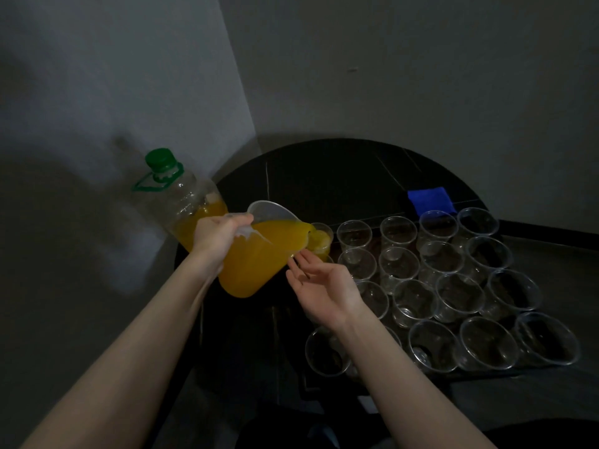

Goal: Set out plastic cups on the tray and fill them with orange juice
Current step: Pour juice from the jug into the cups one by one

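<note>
We hold the clear plastic jug by its handle with our left hand, fingers curled round the grip, and the jug is tilted to the right so that its spout sits over the rim of one cup. Orange juice fills most of the tilted jug and has collected in that cup, which stands at the far left corner of the cup group. Our right hand is open, palm turned up and fingers relaxed, just beside the jug's lower lip and holding nothing. The remaining clear plastic cups stand upright and close together in rows to the right, apparently unfilled; in the dim light we cannot tell the tray beneath them apart from the dark round bench. Behind the jug a large clear bottle with a green cap leans left and is partly filled with juice. A blue cloth lies on the bench beyond the cups.
</note>
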